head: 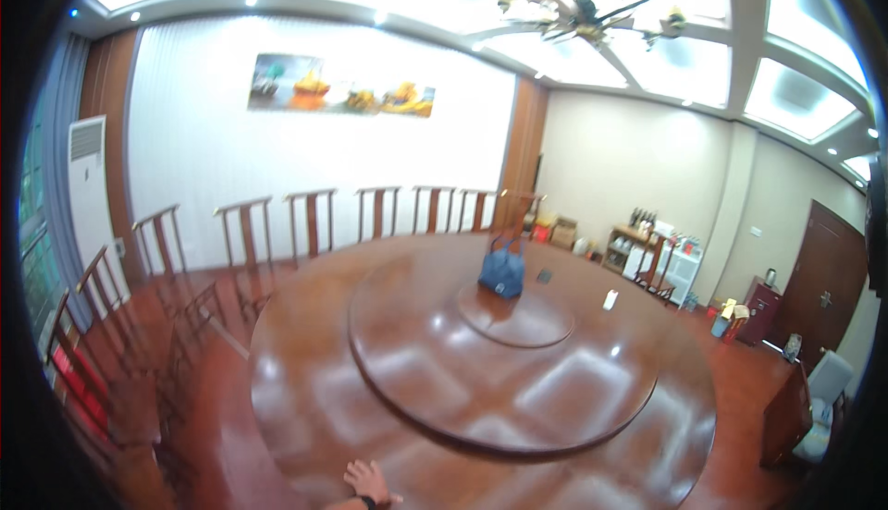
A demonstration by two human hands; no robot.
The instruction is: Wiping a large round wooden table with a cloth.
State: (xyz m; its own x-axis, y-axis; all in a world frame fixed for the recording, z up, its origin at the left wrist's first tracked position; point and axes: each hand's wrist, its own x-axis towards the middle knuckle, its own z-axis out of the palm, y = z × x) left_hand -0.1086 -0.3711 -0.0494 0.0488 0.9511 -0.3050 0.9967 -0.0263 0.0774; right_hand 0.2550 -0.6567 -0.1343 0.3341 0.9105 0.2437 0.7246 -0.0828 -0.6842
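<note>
My left hand (368,482), with a dark band at the wrist, is spread at the near left part of a large round wooden table (298,371), low over its top or on it; which of the two I cannot tell. Nothing is held in it. My right hand is out of view. A wooden turntable (416,371) fills the middle of the table, with a smaller round disc (534,323) at its centre. On the far side of that disc stands a blue handbag (502,271) with its handles up. To its right lie a small dark square item (544,276) and a white item (610,300).
Wooden chairs (312,225) line the far and left sides. A tall white air conditioner (94,212) stands at the left. Along the right wall are a shelf with bottles (617,250), a dark red cabinet (760,309) and a wooden door (825,274). A chandelier (586,10) hangs above.
</note>
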